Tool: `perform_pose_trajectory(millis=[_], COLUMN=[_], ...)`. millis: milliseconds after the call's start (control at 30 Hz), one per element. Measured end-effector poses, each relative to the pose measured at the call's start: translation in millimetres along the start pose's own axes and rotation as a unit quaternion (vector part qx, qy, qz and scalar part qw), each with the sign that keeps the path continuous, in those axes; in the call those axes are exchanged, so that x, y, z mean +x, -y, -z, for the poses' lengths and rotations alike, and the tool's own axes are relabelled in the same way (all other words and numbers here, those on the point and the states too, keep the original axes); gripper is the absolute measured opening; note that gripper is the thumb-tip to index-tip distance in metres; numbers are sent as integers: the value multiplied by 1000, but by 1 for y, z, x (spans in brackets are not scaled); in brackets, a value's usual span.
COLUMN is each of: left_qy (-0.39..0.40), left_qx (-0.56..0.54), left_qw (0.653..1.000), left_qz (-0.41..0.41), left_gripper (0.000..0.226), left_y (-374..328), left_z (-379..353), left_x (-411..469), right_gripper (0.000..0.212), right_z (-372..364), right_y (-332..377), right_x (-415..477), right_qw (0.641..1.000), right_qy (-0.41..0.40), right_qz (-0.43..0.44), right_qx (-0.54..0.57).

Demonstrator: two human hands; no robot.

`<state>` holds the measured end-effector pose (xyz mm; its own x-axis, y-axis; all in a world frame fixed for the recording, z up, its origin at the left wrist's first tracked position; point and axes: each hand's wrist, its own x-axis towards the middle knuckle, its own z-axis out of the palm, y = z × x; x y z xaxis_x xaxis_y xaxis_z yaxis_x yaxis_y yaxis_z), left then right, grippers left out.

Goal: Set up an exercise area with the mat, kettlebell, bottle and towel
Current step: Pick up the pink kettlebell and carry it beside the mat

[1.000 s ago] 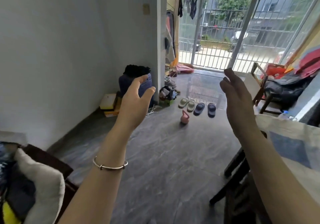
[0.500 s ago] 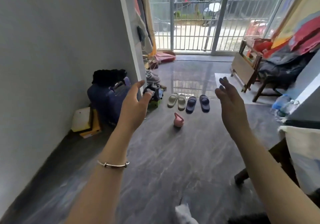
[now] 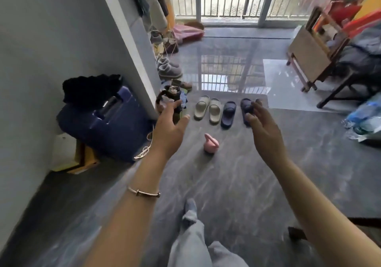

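while both arms are stretched forward above the dark stone floor, the left hand is held with a wide grip, fingers straight and thumb spread, and nothing is held in it. the right hand is likewise kept in a loose, wide grip with relaxed fingers, holding nothing. a thin bracelet is worn on the left wrist.

the pink kettlebell is seen upright on the floor between the two hands, well apart from both. at its 12 o'clock a row of four slippers is lined up: a beige pair and a navy pair, the last one partly covered by the right fingertips.

at the kettlebell's 9 o'clock a navy suitcase is set against the wall, closed, so its contents cannot be told; a black garment is draped on top. at 11 o'clock a small dark bag is stuffed with bits of cloth, partly hidden by the left fingers. at 3 o'clock a clear plastic bag is lying on the floor; what is inside looks like clear bottles, but it is too blurred to be sure.
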<state>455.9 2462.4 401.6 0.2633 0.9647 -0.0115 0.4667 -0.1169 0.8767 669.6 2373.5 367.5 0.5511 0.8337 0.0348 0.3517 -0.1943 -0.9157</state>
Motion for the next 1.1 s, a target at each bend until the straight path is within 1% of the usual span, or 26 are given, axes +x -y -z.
perform_pose_trajectory(millis=[133, 200, 267, 400, 500, 600, 700, 767, 800, 867, 900, 933, 1000, 1033, 1100], left_qy=[43, 70, 102, 168, 199, 237, 296, 348, 374, 422, 437, 439, 427, 427, 441], left_qx=[45, 66, 99, 165, 190, 217, 283, 328, 350, 414, 449, 476, 505, 512, 525], left_qw=[998, 995, 990, 972, 961, 946, 912, 877, 857, 798, 767, 745, 730, 724, 704], left_qz=[5, 4, -9, -26, -33, -39, -28, -44, -61, -115, -141, -158, -174, -177, -183], left_gripper=[46, 46, 45, 48, 49, 50, 55, 59, 60, 59, 57, 54, 42, 37, 33], left_y=[64, 101, 144, 239, 313, 398, 487, 524, 543, 575, 586, 594, 605, 606, 604], left_z=[-58, -92, -131, -216, -278, -343, -407, -432, -447, -477, -487, -495, -510, -515, -522], left_x=[115, 170, 228, 324, 370, 388, 390, 387, 386, 384, 384, 385, 388, 392, 401], right_gripper=[52, 51, 48, 49, 51, 55, 64, 67, 64, 52, 45, 38, 24, 20, 18], right_z=[-55, -86, -120, -190, -236, -279, -324, -343, -354, -370, -375, -379, -384, -385, -384], right_y=[-71, -112, -159, -259, -342, -443, -546, -587, -612, -653, -666, -674, -685, -687, -687], right_x=[91, 133, 181, 265, 309, 330, 332, 326, 321, 313, 309, 307, 306, 307, 310], right_qw=[997, 995, 992, 984, 977, 962, 933, 915, 904, 883, 880, 883, 900, 909, 916], right_qy=[24, 39, 46, 74, 96, 124, 185, 229, 253, 293, 296, 288, 260, 253, 256], right_qz=[-54, -86, -108, -139, -152, -194, -228, -233, -231, -212, -207, -211, -215, -212, -215], right_qx=[-40, -37, -44, -84, -114, -147, -206, -238, -258, -300, -308, -304, -275, -253, -223])
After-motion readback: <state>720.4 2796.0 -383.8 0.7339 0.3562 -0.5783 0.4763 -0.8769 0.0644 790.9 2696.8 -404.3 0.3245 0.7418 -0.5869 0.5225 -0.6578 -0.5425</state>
